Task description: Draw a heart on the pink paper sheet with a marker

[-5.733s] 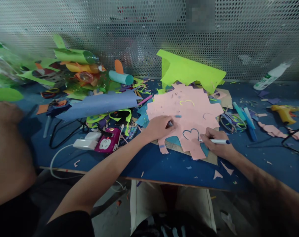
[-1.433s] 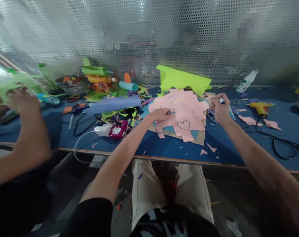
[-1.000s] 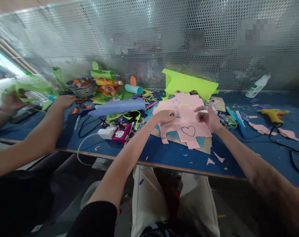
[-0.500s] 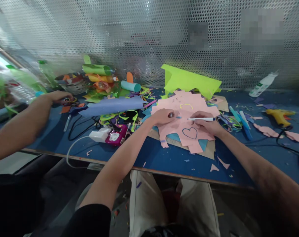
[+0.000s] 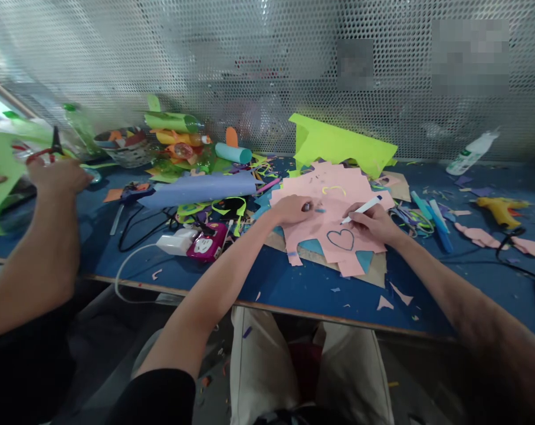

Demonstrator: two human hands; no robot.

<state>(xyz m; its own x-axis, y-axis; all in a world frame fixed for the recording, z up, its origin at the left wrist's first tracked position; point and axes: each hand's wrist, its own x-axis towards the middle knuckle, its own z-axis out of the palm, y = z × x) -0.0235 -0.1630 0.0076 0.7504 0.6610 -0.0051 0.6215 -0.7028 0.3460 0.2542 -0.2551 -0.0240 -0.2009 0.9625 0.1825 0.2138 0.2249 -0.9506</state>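
My right hand (image 5: 371,223) is closed round a white marker (image 5: 365,209) with a dark blue end. The marker slants, its tip just above a heart outline (image 5: 340,239) drawn on pink paper (image 5: 324,227); whether it touches is hard to tell. My left hand (image 5: 294,210) rests on the left part of that paper with its fingers curled. A small dark round thing shows at its fingertips, too small to name. The paper has stepped edges, a yellow curved line and a short blue mark. Blue paper (image 5: 311,245) and brown cardboard (image 5: 376,268) show beneath it.
A co-worker's hand (image 5: 57,171) holds scissors near green paper (image 5: 2,171) at left. Nearby are a purple sheet (image 5: 200,190), a pink box (image 5: 209,242) with a white plug, and paper scraps. Markers (image 5: 437,221), a yellow glue gun (image 5: 499,209) and a white bottle (image 5: 473,153) lie right.
The marker in my right hand has gone from nearly level to a steeper slant, its tip now lower, by the heart. The co-worker's hand moved left and now holds scissors.
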